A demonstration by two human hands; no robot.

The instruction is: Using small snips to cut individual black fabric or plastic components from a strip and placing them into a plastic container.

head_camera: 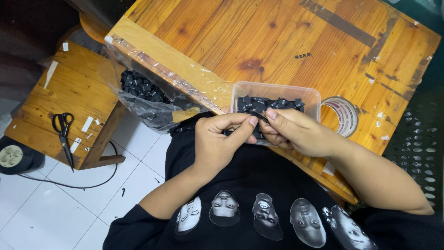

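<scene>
- Small black woven fabric label (260, 117), a narrow dark strip, is pinched between the fingertips of both hands, just in front of the person's chest and at the near edge of the table.
- Left hand (217, 141) is closed on the label's left end, thumb and forefinger pressed together over it, the other fingers curled under.
- Right hand (296, 132) is closed on the label's right end, its thumb and forefinger tips meeting the left hand's almost nail to nail.
- Directly behind the pinch, touching the right hand's knuckles, sits a clear rectangular plastic tub (309, 95) holding a heap of more black fabric labels (268, 104).
- Right of the grip, just beside the tub, a roll of clear packing tape (342, 115) lies flat on the orange varnished pine table (286, 37).
- Left of the grip and a little beyond it, a crumpled clear plastic bag (143, 92) with a pile of black labels inside hangs off the table's edge.
- Far left of the grip, well apart, black-handled scissors (64, 134) lie on a low wooden stool (69, 92), among scraps of white paper.
- Below the stool, a round grey cable reel (11, 156) rests on the white tiled floor (46, 213), its black cord trailing across the tiles.
- Beneath the hands, the person's black printed shirt (249, 176) fills the near foreground.
</scene>
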